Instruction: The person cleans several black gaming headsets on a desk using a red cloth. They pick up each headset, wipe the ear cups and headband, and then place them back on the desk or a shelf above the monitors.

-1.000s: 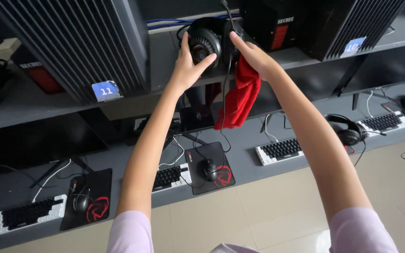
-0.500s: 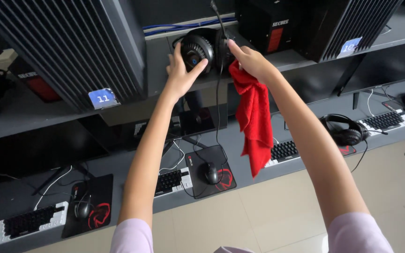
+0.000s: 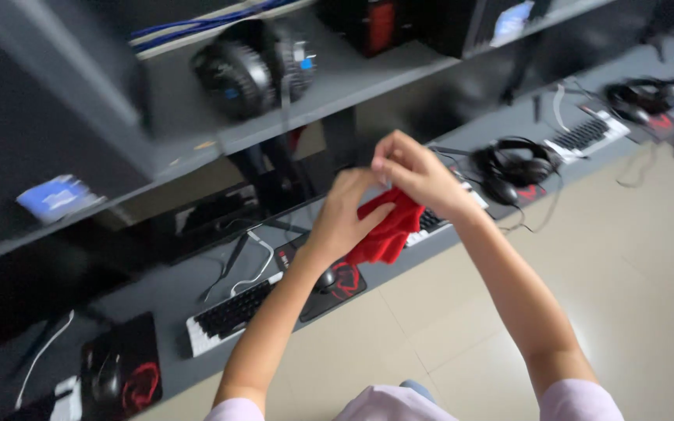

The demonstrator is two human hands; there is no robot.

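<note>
Far left, low: black mouse pad with red emblem (image 3: 122,374) on the grey bench (image 3: 173,292), a mouse on it, blurred. A white cable runs beside it.

Next right: white-framed keyboard with black keys (image 3: 232,312) lying on the bench, partly behind the left forearm.

Above, on the grey shelf (image 3: 337,86): black headset (image 3: 247,74) resting alone, no hand on it, well apart from both hands. Blue cables run along the back of the shelf. View is motion-blurred here.

Centre: left hand (image 3: 345,218) and right hand (image 3: 415,175) held together in the air over the bench edge, below the shelf. Red cloth (image 3: 388,230) bunched between them. Left grip closed on the cloth's left side, fingers curled into the folds. Right grip closed on the cloth's upper edge, fingertips pinched, the hand sitting above and right of the bundle. Most of the cloth hangs below the right hand and against the left palm; it touches nothing on the bench.

Directly beneath the cloth: second mouse pad with red emblem (image 3: 345,284), partly hidden by the left wrist.

Right of the hands: another keyboard, mostly covered by the right wrist, then a second black headset (image 3: 512,168) lying on the bench with its cord trailing off the edge.

Far right: a third keyboard (image 3: 587,136) and another headset (image 3: 645,97), blurred.
</note>
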